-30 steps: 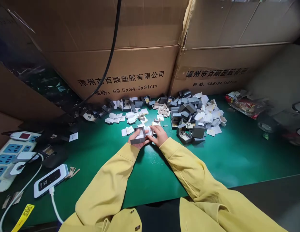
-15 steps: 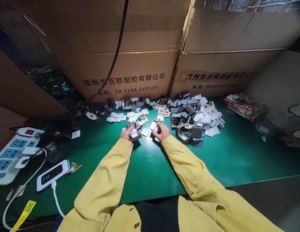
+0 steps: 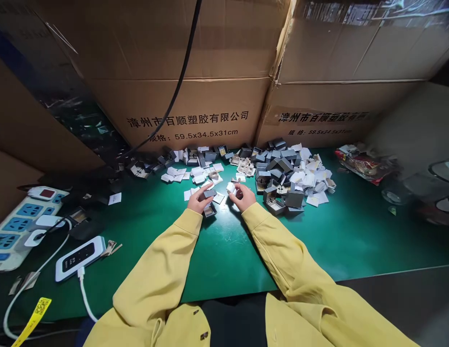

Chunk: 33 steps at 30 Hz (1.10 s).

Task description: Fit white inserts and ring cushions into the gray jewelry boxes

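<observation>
My left hand (image 3: 198, 201) grips a small grey hinged box (image 3: 210, 211), standing open and tilted, its dark inner side showing. Between the fingers of my right hand (image 3: 244, 197) is a small white padded insert (image 3: 231, 188); a dark reddish patch, which I cannot make out, shows by the fingers. A flat white card (image 3: 219, 198) lies on the green table (image 3: 227, 255) between both hands. Beyond my left hand are white pieces (image 3: 197, 172) and a roll of tape (image 3: 213, 175). Small beige inserts (image 3: 246, 167) lie past my right hand.
Grey boxes (image 3: 282, 166) and white inserts (image 3: 313, 176) are heaped to the right. Large cartons (image 3: 188, 101) wall off the back, with a black cable (image 3: 181, 72) hanging in front. A power strip (image 3: 25, 221) and a white device (image 3: 80, 258) occupy the left.
The grey box in my left hand has tipped; its white inside no longer shows and a dark inside does. My right hand keeps the white insert in nearly the same place.
</observation>
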Tool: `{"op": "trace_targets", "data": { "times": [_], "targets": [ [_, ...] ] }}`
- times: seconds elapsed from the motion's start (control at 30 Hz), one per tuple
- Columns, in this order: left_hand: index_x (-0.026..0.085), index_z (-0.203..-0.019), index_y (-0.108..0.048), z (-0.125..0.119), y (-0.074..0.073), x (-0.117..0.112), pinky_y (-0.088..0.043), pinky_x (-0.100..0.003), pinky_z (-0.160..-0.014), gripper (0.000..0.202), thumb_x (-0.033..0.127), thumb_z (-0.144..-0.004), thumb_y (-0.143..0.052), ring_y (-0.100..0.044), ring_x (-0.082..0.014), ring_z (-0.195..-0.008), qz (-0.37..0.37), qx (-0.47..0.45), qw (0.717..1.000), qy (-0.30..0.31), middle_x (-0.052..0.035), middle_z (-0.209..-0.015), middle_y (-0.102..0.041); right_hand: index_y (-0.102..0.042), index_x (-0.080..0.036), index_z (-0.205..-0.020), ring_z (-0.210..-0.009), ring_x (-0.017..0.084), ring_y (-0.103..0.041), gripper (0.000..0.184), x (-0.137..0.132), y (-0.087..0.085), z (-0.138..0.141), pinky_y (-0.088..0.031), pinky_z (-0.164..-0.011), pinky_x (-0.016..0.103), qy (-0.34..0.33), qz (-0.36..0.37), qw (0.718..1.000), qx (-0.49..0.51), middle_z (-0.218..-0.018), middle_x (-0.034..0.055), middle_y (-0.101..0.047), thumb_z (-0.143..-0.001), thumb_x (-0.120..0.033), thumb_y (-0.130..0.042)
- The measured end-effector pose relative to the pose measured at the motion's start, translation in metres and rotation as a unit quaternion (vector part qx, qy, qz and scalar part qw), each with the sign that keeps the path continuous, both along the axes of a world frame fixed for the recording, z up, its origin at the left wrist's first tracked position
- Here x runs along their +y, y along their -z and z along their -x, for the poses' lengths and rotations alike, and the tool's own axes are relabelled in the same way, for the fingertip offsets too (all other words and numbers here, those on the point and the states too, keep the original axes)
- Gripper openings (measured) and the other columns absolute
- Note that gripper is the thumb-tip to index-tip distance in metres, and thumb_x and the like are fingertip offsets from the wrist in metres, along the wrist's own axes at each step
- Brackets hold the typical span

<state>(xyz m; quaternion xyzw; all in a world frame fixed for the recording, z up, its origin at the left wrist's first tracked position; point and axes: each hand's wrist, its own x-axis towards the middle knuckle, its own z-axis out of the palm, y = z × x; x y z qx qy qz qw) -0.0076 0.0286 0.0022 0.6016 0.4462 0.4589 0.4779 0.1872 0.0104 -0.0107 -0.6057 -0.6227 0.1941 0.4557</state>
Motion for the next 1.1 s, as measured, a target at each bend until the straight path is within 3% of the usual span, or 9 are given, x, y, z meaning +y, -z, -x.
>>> {"op": "trace_targets", "data": {
  "times": [0.1, 0.33, 0.5, 0.7, 0.87, 1.03, 1.1],
  "targets": [
    [0.014, -0.106, -0.065, 0.006, -0.003, 0.003, -0.048, -0.038, -0.082, 0.048, 0.027, -0.060, -0.070, -0.061, -0.0229, -0.085, -0.030, 0.069, 0.996, -0.052, -0.0088, -0.089, -0.066, -0.060, -0.016, -0.096, -0.060, 0.012, -0.053, 0.037, 0.000, 0.000, 0.001, -0.049, -0.063, 0.028, -0.013, 0.011, 1.000, 0.007, -0.084, 0.0056, -0.061, -0.069, -0.040, -0.055],
    [0.017, -0.113, -0.060, 0.008, -0.003, 0.002, -0.047, -0.038, -0.086, 0.046, 0.031, -0.070, -0.062, -0.061, -0.0214, -0.088, -0.056, 0.108, 0.979, -0.161, -0.0086, -0.095, -0.066, -0.061, -0.016, -0.096, -0.066, 0.014, -0.054, 0.037, -0.001, 0.000, 0.002, -0.048, -0.066, 0.029, -0.021, -0.002, 1.000, 0.007, -0.086, 0.0063, -0.062, -0.069, -0.040, -0.055],
    [0.020, -0.118, -0.057, -0.001, -0.001, -0.001, -0.047, -0.033, -0.083, 0.046, 0.034, -0.074, -0.058, -0.061, -0.0191, -0.086, -0.057, 0.110, 0.982, -0.142, -0.0061, -0.090, -0.067, -0.061, -0.015, -0.099, -0.065, 0.014, -0.051, 0.038, 0.000, -0.001, 0.001, -0.047, -0.066, 0.029, -0.008, -0.002, 1.000, -0.005, -0.086, 0.0057, -0.061, -0.068, -0.038, -0.057],
    [0.019, -0.099, -0.060, -0.008, -0.002, -0.003, -0.047, -0.032, -0.076, 0.034, 0.039, -0.071, -0.060, -0.059, -0.0185, -0.081, -0.056, 0.138, 0.976, -0.161, -0.0053, -0.092, -0.065, -0.060, -0.016, -0.101, -0.062, 0.012, -0.049, 0.040, 0.000, 0.000, 0.006, -0.046, -0.060, 0.026, -0.019, -0.008, 0.999, 0.035, -0.088, 0.0052, -0.060, -0.067, -0.037, -0.059],
    [0.020, -0.100, -0.052, -0.007, 0.002, -0.001, -0.044, -0.035, -0.083, 0.042, 0.040, -0.066, -0.065, -0.058, -0.0188, -0.085, -0.054, 0.150, 0.983, -0.091, -0.0041, -0.098, -0.062, -0.059, -0.017, -0.103, -0.064, 0.012, -0.051, 0.042, -0.001, -0.002, 0.006, -0.047, -0.058, 0.025, -0.018, -0.012, 0.996, 0.083, -0.087, 0.0052, -0.061, -0.067, -0.038, -0.059],
    [0.020, -0.131, -0.032, 0.011, 0.007, 0.006, -0.043, -0.037, -0.087, 0.083, 0.034, -0.059, -0.071, -0.057, -0.0212, -0.095, -0.063, 0.097, 0.990, 0.076, -0.0094, -0.114, -0.054, -0.059, -0.016, -0.104, -0.061, 0.011, -0.050, 0.046, 0.001, -0.002, 0.001, -0.047, -0.058, 0.025, 0.002, 0.004, 0.992, 0.126, -0.088, 0.0054, -0.060, -0.066, -0.041, -0.060],
    [0.020, -0.136, -0.027, 0.019, 0.008, 0.009, -0.043, -0.037, -0.089, 0.090, 0.031, -0.059, -0.072, -0.056, -0.0222, -0.097, -0.060, 0.097, 0.987, 0.110, -0.0105, -0.117, -0.052, -0.058, -0.016, -0.105, -0.060, 0.010, -0.049, 0.049, 0.002, 0.000, 0.001, -0.048, -0.059, 0.026, -0.002, 0.016, 0.989, 0.147, -0.086, 0.0049, -0.060, -0.065, -0.043, -0.060]
  ]
}}
